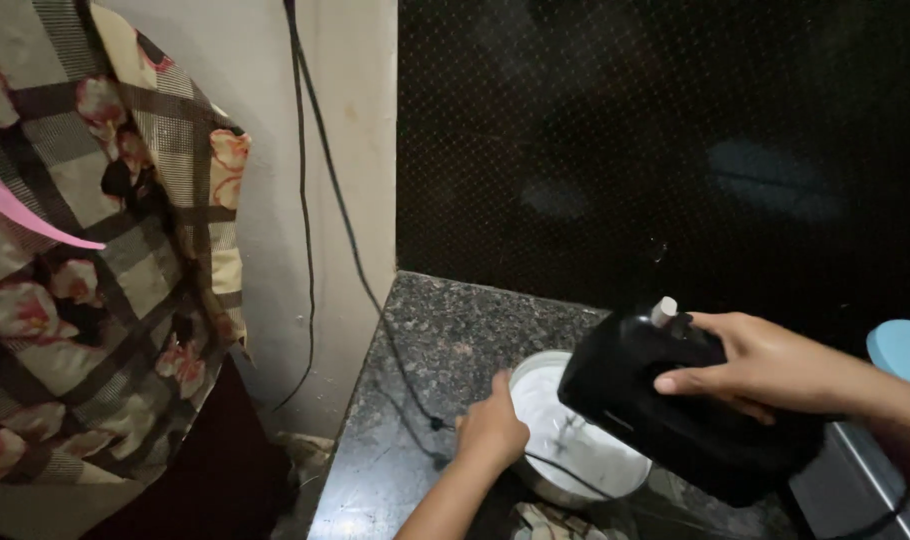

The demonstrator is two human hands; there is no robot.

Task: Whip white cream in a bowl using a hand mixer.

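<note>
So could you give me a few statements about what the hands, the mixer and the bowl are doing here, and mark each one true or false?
1. The right hand grips a black hand mixer. True.
2. The left hand rests on the rim of the metal bowl. True.
3. The bowl holds a dark brown mixture. False: the white mixture fills it.
4. The bowl stands on a wooden table. False: it stands on a dark speckled stone counter.
5. The beaters reach down into the bowl. True.
</note>
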